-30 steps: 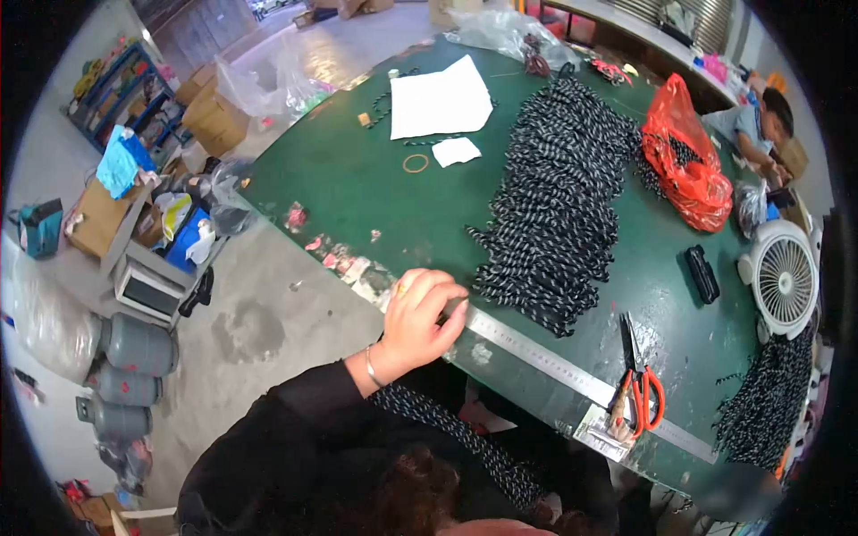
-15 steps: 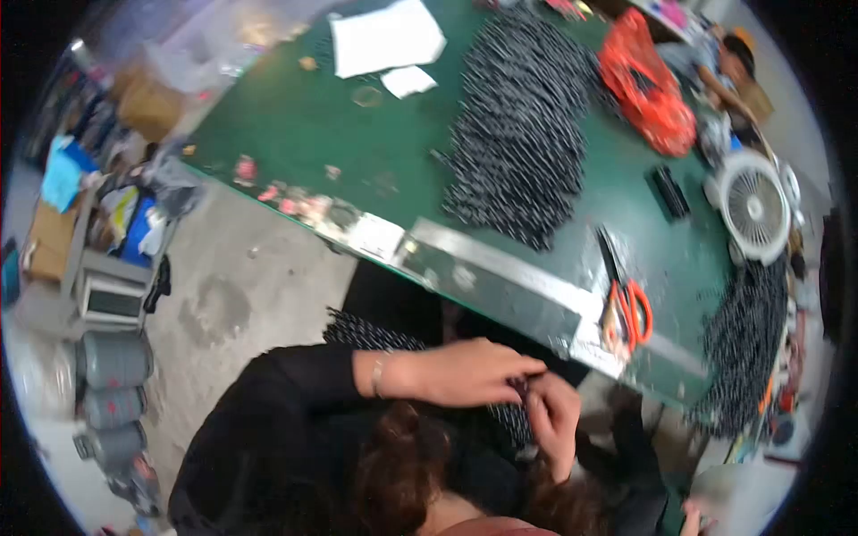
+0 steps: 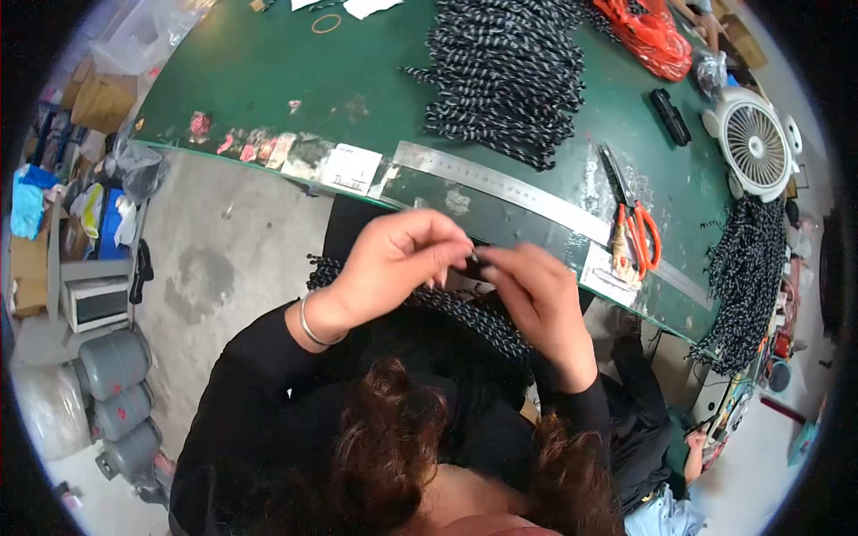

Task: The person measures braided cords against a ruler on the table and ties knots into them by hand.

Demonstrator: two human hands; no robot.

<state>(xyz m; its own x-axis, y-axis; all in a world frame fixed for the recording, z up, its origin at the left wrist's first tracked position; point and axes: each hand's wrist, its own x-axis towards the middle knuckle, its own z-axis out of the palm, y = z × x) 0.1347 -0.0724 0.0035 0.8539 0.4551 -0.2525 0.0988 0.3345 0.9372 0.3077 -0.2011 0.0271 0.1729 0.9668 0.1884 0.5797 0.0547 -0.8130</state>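
Almost fingertip to fingertip, the two hands meet just off the near edge of the table, over the lap. The left hand (image 3: 393, 265), with a silver bangle at its wrist, has thumb and forefinger pinched together on a small dark piece (image 3: 475, 256), too tiny to make out. The right hand (image 3: 543, 299) comes in from four o'clock, its fingertips right beside that piece; whether they grip it too, I cannot tell. Directly below, at six o'clock, a bundle of black-and-white cords (image 3: 469, 320) lies across the lap, partly hidden by the forearms. At one o'clock a metal ruler (image 3: 500, 186) runs along the edge of the green table (image 3: 268, 85). Between two and three o'clock, orange-handled scissors (image 3: 637, 217) rest across the ruler, blades pointing away toward eleven. A white label (image 3: 351, 167) lies at ten o'clock. Straight ahead at twelve spreads a large pile of cords (image 3: 507, 80); past it, at one, sits a red plastic bag (image 3: 645, 40), with a black case (image 3: 670, 117) at two. Farther right stands a white fan (image 3: 753, 143), and at three o'clock another cord bunch (image 3: 746, 286) hangs over the table's side. Grey cylinders (image 3: 116, 366) stand at eight o'clock, well apart.
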